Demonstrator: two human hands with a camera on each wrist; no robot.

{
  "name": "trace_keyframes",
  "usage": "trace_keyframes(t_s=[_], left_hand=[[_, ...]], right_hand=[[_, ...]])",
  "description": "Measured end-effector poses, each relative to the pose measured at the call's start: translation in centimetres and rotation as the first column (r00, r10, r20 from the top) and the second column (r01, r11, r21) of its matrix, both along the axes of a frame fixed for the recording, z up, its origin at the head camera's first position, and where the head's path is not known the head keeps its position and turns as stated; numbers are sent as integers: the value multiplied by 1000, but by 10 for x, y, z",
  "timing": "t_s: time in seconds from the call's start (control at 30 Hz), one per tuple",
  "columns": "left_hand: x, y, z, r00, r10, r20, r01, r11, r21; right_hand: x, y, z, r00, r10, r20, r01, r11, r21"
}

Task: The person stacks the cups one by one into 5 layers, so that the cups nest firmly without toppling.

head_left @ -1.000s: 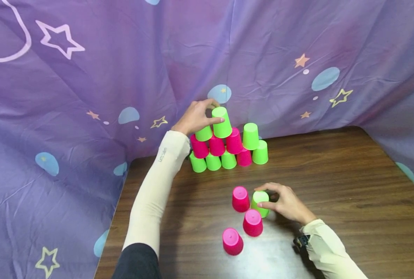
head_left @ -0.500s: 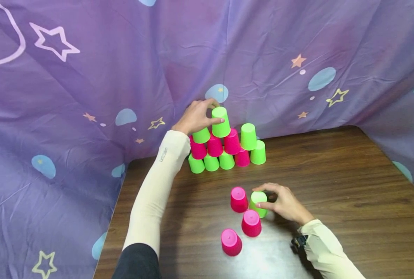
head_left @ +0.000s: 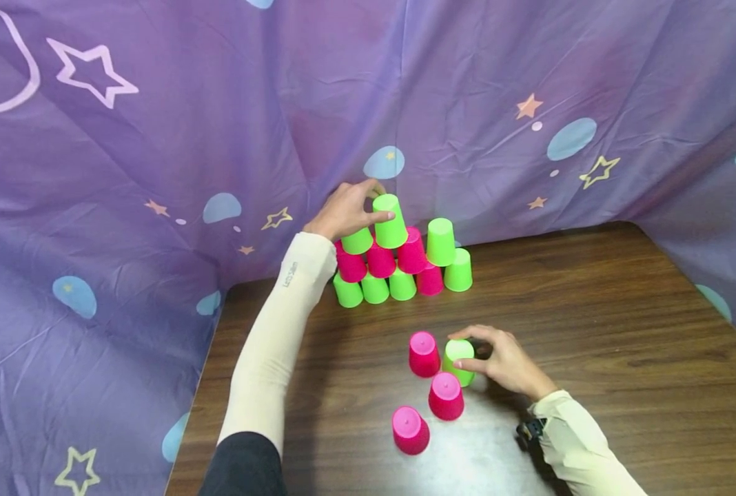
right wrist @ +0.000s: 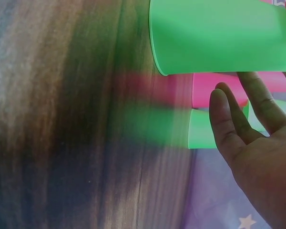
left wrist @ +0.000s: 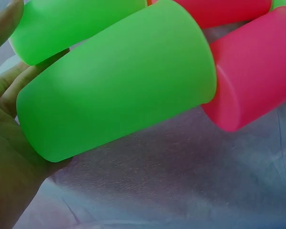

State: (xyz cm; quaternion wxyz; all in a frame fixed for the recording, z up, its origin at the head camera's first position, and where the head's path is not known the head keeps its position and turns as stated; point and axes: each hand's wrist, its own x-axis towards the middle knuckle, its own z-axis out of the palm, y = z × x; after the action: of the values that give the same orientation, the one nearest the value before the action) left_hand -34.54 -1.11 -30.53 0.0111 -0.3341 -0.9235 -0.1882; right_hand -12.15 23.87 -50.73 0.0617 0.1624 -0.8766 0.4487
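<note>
My left hand (head_left: pixel 345 210) pinches an upside-down green cup (head_left: pixel 390 224) between thumb and fingers, at the top of a cup stack. Its rim sits over the pink cups (head_left: pixel 412 251) of the row below; whether it bears fully on them I cannot tell. Another green cup (left wrist: pixel 119 81) stands just left of it, large in the left wrist view and partly behind my hand in the head view. Nearer on the table, my right hand (head_left: pixel 506 359) holds an upside-down green cup (right wrist: pixel 219 36) by its upper part, thumb in front and a fingertip at the back.
Three upside-down pink cups (head_left: pixel 423 355) stand close around the right hand's cup. The stack's bottom row mixes green cups (head_left: pixel 375 288) and one pink cup (head_left: pixel 430 279); a green cup (head_left: pixel 440 242) tops its right end. A purple curtain (head_left: pixel 479 103) hangs behind the wooden table (head_left: pixel 566 296).
The left hand and its green cup have come down slightly and a little left. The right hand keeps its hold; the whole head view has shifted slightly.
</note>
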Motion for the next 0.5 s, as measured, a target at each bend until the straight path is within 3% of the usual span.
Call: trace_keyframes(t_s=[0.5], left_hand=[[3,-1,-2,1000,-8,14,7,1000,18]], right_hand=[[2,-1,0,1000,-22,-21,23,1000,14]])
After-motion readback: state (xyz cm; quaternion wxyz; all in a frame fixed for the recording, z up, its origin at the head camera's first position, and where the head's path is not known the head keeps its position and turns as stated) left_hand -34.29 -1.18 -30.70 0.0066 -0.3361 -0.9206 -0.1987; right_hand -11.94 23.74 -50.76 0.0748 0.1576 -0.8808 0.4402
